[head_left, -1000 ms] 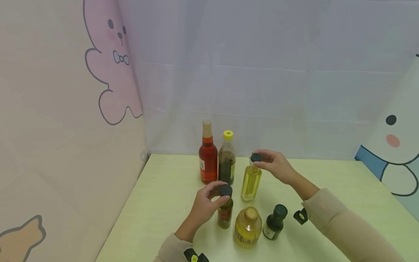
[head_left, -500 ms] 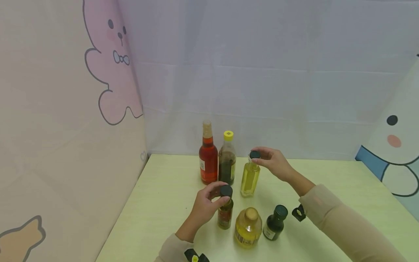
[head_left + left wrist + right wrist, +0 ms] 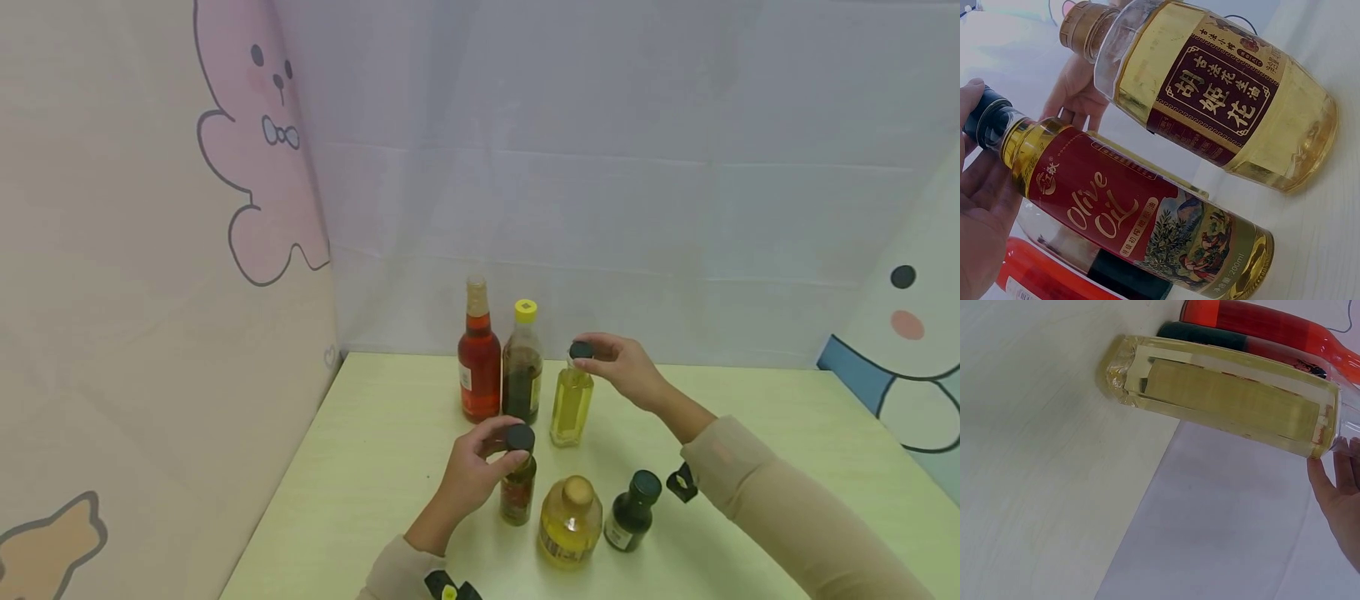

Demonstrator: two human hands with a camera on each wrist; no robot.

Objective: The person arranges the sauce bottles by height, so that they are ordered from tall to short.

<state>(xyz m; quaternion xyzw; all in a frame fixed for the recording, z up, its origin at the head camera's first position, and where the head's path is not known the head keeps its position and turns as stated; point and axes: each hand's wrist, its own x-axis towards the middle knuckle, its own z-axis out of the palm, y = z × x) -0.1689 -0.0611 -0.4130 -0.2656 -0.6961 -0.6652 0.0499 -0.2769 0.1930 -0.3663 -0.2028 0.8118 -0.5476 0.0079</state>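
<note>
My left hand grips the black cap of a small olive oil bottle with a red label, standing upright near the front of the table. My right hand pinches the black cap of a tall pale-yellow oil bottle, which stands beside the back row; its label fills the right wrist view.
A red bottle and a dark bottle with a yellow cap stand at the back. A round yellow oil bottle and a small dark green bottle stand at the front. Printed curtains wall the pale green table.
My right hand has carried the pale-yellow bottle back and a little left, towards the dark bottle. My left hand has stayed on the small bottle's cap.
</note>
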